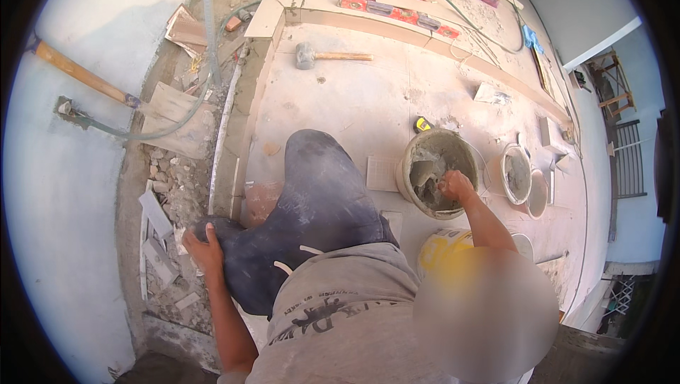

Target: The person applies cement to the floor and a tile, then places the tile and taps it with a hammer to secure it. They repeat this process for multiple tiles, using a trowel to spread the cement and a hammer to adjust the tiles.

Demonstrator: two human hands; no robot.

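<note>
My right hand [457,185] reaches into a bucket of wet grey mortar [404,193], its fingers closed round what looks like a trowel [423,172], the handle hidden in my grip. The flat grey blade lies in the mortar. My left hand [204,248] rests against my bent knee at the left, fingers stretched out, holding nothing. A yellow and black tape measure [423,124] sits on the floor just beyond the bucket's rim. Between the bucket and my leg lies a pale square tile [382,173].
A rubber mallet [333,56] lies on the floor ahead. Along the far tiled kerb [326,15] rests a red spirit level [400,15]. Smaller buckets [511,171] stand at the right. Left of the kerb runs a rubble-filled trench [173,178], crossed by a green hose [164,127]; a shovel [85,72] leans there.
</note>
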